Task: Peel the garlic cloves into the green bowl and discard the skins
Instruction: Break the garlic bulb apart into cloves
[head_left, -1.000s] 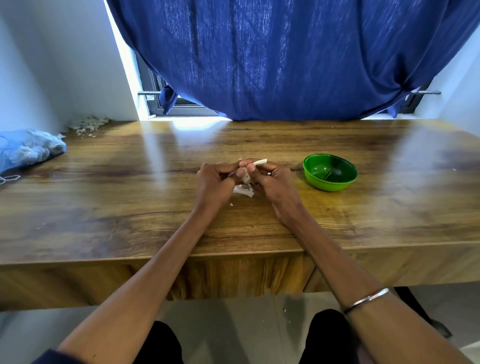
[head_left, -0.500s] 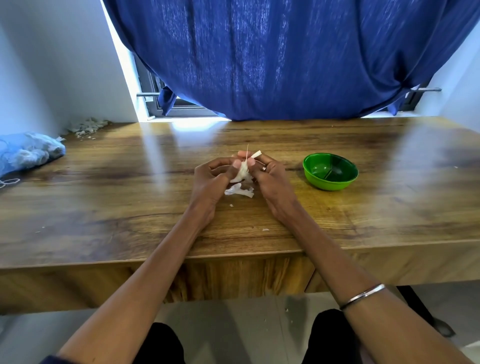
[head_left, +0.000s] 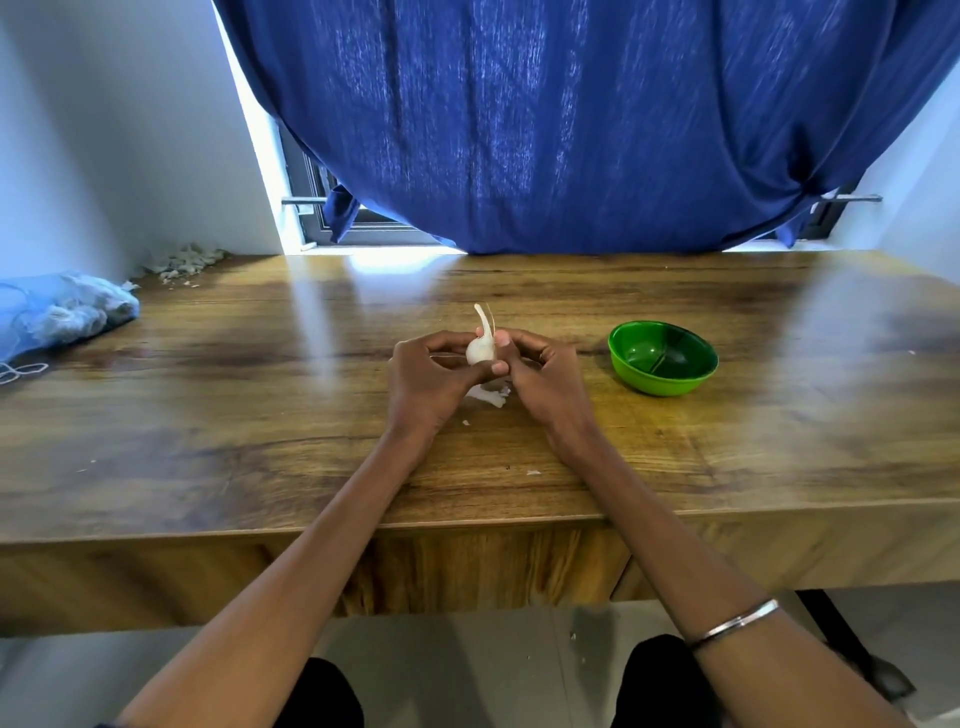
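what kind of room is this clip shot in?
Probably a home room, not a fitted kitchen: a long wooden table pushed against a window, a dark blue fabric curtain draped over it, plain white walls. Nothing cooking-related shows beyond the small round green bowl.

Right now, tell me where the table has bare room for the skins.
Bare wood lies between the blue bag and the hands, and right of the green bowl. It is crowded under the hands, where peeled skins lie, and in the far-left corner's scrap pile.
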